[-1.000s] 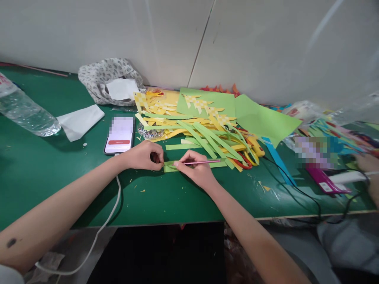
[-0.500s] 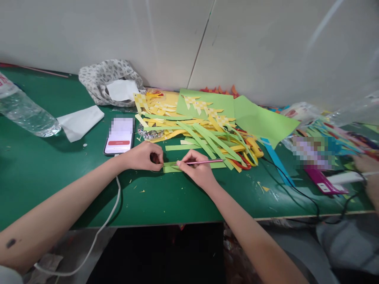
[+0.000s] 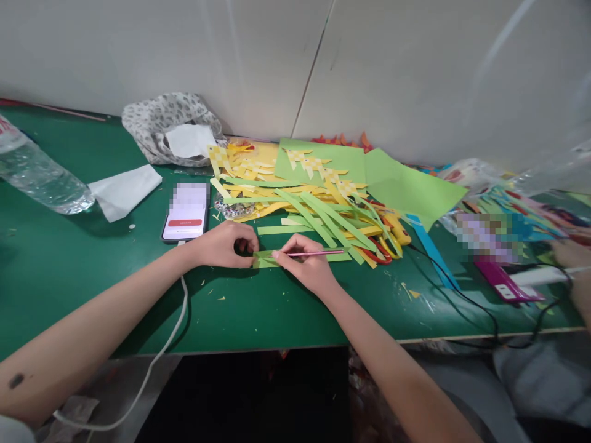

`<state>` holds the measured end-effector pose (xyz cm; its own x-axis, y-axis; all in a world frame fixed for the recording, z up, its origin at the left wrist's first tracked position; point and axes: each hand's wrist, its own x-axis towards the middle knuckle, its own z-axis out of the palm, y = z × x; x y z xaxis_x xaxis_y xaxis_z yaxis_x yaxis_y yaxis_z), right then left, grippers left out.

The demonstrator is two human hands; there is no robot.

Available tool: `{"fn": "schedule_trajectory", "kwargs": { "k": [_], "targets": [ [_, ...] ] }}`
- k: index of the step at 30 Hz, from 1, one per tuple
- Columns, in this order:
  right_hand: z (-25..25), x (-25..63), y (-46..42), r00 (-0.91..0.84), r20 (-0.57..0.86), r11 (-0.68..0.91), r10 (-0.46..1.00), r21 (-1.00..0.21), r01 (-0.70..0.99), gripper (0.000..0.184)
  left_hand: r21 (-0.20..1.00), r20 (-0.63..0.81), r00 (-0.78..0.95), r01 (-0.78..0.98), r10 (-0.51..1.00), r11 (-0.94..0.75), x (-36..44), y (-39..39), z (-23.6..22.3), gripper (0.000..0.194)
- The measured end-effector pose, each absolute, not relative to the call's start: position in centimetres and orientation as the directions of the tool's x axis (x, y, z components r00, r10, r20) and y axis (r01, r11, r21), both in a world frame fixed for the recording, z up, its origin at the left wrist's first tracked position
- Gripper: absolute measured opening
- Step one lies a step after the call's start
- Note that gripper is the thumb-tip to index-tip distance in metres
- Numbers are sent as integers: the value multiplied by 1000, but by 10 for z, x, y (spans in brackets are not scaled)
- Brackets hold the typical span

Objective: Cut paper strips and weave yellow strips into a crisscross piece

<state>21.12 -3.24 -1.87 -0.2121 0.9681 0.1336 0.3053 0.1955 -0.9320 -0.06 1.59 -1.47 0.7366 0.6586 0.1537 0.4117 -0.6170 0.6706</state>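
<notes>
My left hand (image 3: 226,244) is curled, its fingertips pinching the left end of a green paper strip (image 3: 266,263) that lies flat on the table. A slim pink pencil (image 3: 321,252) sits in the closed fingers of my right hand (image 3: 302,261), its rear end pointing right. The pencil's tip is over the strip, close to the left fingertips, though too small to make out clearly. The strip runs beneath my right hand and shows again beyond it on the right.
Behind my hands lies a heap of green and yellow paper strips (image 3: 318,218), with folded yellow-white paper fish and scissors (image 3: 381,255). A phone (image 3: 185,212) with a white cable is on the left, near a water bottle (image 3: 44,175). Another person's hand (image 3: 572,258) is far right.
The left fingers have shifted slightly at the strip's end, and the pencil has moved a little to the left with my right hand. Everything else stays put.
</notes>
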Motion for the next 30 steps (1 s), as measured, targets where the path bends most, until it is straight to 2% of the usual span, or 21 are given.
{"fn": "schedule_trajectory", "kwargs": {
  "k": [5,8,11,18,24,30],
  "targets": [
    [-16,210,-31,-255,107,187,961,-932,311,20,661,199,708,413,678,-626,0,17,-18,4],
    [-18,210,-30,-213,103,167,972,-936,310,22,665,214,704,403,677,-629,-1,18,-18,4],
    [-20,210,-29,-162,86,133,983,-941,311,24,677,204,713,393,671,-623,-1,19,-18,4],
    [-18,209,-30,-194,77,142,978,-928,345,23,705,185,723,375,666,-602,-3,21,-19,5],
    [-19,212,-31,-109,87,119,990,-935,334,25,718,170,727,371,665,-589,-3,21,-18,6],
    [-18,211,-31,-198,97,160,976,-929,335,21,727,167,725,367,668,-580,-4,21,-19,4]
  ]
}}
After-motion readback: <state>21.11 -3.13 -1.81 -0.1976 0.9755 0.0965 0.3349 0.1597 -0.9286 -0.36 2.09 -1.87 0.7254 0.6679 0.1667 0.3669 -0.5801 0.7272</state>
